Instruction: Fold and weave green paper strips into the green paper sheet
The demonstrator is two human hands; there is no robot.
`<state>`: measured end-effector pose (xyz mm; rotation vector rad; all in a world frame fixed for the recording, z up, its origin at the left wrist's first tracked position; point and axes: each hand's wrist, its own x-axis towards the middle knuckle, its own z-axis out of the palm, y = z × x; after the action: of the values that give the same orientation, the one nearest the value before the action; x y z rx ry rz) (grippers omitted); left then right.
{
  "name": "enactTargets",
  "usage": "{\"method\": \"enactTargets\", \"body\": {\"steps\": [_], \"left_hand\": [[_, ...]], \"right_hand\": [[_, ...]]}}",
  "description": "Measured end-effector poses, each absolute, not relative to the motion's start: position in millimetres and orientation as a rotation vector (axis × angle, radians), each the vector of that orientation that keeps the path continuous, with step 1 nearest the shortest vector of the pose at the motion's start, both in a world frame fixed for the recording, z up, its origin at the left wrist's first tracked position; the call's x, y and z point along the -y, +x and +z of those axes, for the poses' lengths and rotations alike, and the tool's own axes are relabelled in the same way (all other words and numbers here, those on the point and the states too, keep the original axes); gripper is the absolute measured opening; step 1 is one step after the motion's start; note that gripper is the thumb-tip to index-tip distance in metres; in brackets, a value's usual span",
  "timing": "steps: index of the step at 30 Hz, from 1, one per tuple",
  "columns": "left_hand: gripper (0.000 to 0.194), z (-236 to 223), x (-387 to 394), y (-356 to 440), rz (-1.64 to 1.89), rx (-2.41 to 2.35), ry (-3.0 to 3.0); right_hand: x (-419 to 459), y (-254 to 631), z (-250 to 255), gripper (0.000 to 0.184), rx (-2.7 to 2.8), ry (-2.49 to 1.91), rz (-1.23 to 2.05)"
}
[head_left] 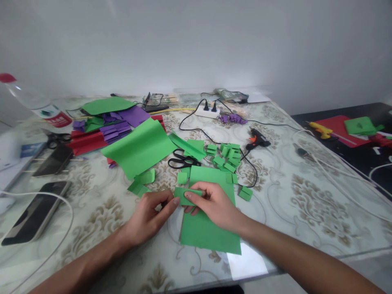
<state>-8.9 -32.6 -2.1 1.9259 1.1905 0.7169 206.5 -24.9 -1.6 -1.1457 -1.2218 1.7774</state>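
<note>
Between my two hands is a small green paper piece, held above a larger green paper sheet that lies flat on the table. My left hand pinches the piece's left end between thumb and forefinger. My right hand grips its right end, thumb on top and fingers beneath. Black-handled scissors lie just beyond, their blades partly among the green papers. Several small folded green pieces are heaped to the right of the scissors. A big curled green sheet rests at the left.
A black glue gun and its cord lie right of the heap, near a white power strip. At left are phones, a plastic bottle and purple paper strips. A yellow glue gun sits far right.
</note>
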Motion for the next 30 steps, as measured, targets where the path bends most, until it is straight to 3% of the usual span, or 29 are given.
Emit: {"method": "enactTargets", "body": {"steps": [15, 21, 30], "left_hand": [[0.044, 0.4, 33.0, -12.8, 0.719, -1.129, 1.858], [0.027, 2.1, 32.5, -18.2, 0.848, -1.085, 1.733], [0.021, -7.4, 29.4, -16.7, 0.984, -1.098, 1.915]], "right_hand": [[25.9, 207.3, 2.4, 0.051, 1.244, -1.149, 1.767], [26.0, 206.8, 4.2, 0.046, 1.239, -1.176, 1.745], [24.8, 206.5, 2.4, 0.046, 1.224, -1.172, 1.720]]}}
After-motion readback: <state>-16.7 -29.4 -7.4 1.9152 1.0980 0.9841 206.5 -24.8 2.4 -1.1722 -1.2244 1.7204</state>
